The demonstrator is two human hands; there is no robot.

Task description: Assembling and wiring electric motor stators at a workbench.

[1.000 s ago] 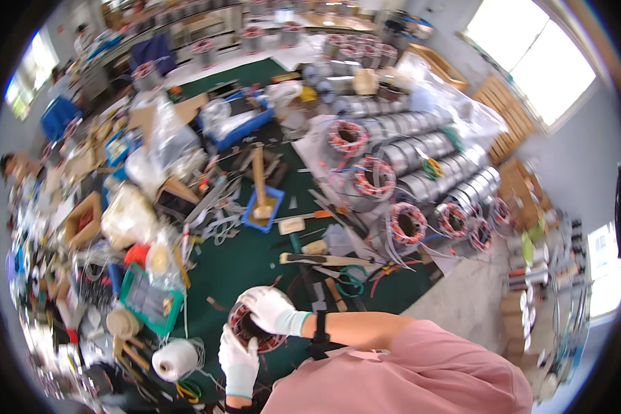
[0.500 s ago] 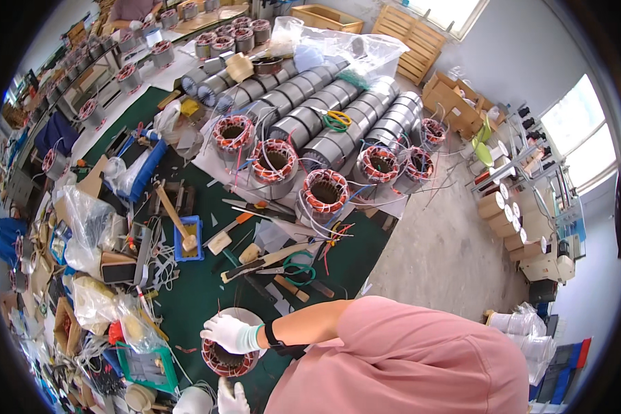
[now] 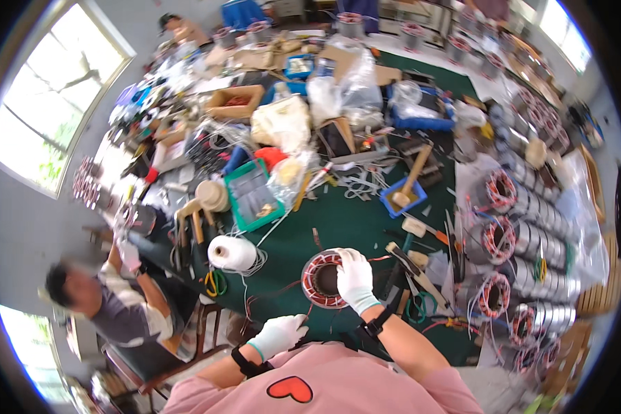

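Observation:
A motor stator (image 3: 312, 279), a ring with red windings and white lacing, stands on the green work mat, its round bore facing up. My right hand (image 3: 356, 277), in a white glove, is closed over its right rim. Below and left of it, my gloved left hand (image 3: 280, 336) is closed, thumb and fingers together. A thin reddish wire (image 3: 308, 312) runs from the stator's near side to those fingertips. More thin leads stick out around the stator. To its left are a white cord spool (image 3: 233, 252) and yellow-green scissors (image 3: 215, 282).
A wooden mallet (image 3: 415, 172) stands in a blue tray (image 3: 405, 198). A green tray (image 3: 253, 196) lies beyond the spool. Several wound stators (image 3: 498, 240) and grey cores line the right side. A co-worker (image 3: 121, 303) sits at the left, hands at another stator (image 3: 139, 219).
The view has swung left, bringing in the co-worker and windows. My right hand stays on the stator; my left hand, earlier near its lower edge with fingers apart, is now closed.

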